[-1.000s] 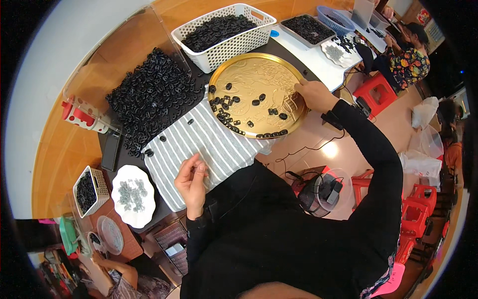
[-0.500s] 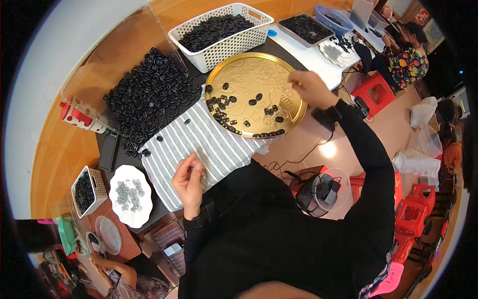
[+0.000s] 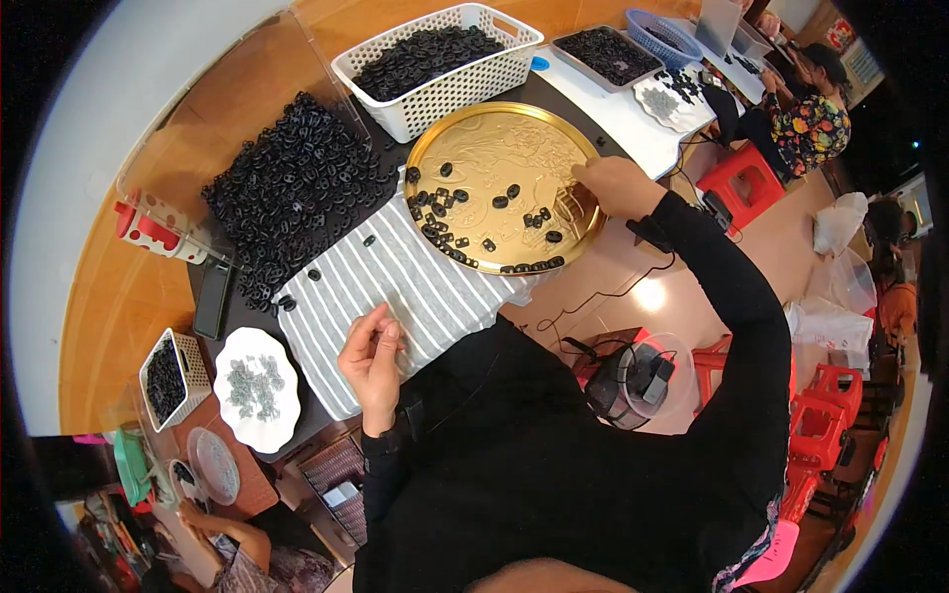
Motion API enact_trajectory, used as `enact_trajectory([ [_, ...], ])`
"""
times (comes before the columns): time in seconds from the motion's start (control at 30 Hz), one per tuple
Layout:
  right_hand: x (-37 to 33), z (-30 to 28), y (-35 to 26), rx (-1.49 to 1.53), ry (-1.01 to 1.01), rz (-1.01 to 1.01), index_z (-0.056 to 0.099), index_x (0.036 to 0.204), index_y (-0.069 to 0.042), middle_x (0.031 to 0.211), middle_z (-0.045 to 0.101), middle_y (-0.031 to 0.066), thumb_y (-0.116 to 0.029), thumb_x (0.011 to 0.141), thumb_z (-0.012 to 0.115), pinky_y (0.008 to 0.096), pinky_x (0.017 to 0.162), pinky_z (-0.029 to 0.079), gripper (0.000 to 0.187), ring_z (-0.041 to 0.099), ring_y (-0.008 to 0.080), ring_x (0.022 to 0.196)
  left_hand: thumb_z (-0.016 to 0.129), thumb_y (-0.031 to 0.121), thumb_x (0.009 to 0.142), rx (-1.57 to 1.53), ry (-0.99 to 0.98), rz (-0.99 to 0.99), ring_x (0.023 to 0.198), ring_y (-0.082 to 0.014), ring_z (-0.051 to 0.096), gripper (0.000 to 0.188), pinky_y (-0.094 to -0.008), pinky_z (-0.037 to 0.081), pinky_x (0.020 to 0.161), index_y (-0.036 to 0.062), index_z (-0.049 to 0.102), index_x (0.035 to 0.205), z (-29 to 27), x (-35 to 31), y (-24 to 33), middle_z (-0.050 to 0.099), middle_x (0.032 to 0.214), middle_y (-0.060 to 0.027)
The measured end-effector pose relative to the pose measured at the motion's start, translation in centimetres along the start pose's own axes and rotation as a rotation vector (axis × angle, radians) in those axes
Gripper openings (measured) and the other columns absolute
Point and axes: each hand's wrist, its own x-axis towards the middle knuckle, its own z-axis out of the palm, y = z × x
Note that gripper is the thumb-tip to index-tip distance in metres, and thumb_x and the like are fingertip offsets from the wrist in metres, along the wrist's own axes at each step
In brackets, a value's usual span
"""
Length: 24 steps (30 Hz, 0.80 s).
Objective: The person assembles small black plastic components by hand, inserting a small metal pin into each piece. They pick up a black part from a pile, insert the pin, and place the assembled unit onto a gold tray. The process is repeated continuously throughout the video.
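Black-sleeved, my right hand (image 3: 623,190) is at the right rim of a round, gold-coloured tray (image 3: 504,133), fingers bent; I cannot tell whether they grip it. My left hand (image 3: 374,366), half-curled, thumb near the fingers, is over a grey-and-white striped cloth (image 3: 395,282); whether it pinches something small is unclear. Small black oval pieces (image 3: 500,202) dot the tray's left and lower parts. Beyond, a white perforated basket (image 3: 450,111) and a black heap of pieces (image 3: 297,183) occupy the dark table (image 3: 559,104).
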Motion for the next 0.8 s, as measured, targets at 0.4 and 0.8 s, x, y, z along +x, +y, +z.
enact_trajectory([
  [0.4,-0.9,0.3,-2.6,0.012,0.044,0.067,0.051,0.095,0.002,0.071,0.061,0.0203,-0.002,0.075,0.059,0.0459,0.061,0.048,0.022,0.062,0.0382,0.071,0.061,-0.002,0.089,0.011,0.011,0.005,0.072,-0.0115,0.055,0.027,-0.0238,0.046,0.064,-0.0019,0.064,0.116,0.1,0.1,0.0,0.058,0.085,-0.0048],
  [0.8,-1.9,-1.8,-0.9,0.424,0.021,0.054,0.058,0.086,0.001,0.069,0.060,0.0177,-0.001,0.072,0.058,0.0374,0.058,0.046,0.014,0.061,0.0286,0.063,0.061,-0.002,0.089,-0.001,-0.003,0.027,0.072,-0.0087,0.055,0.027,-0.0211,0.046,0.062,-0.0011,0.064,0.116,-0.2,0.1,-0.5,0.059,0.090,-0.0046],
])
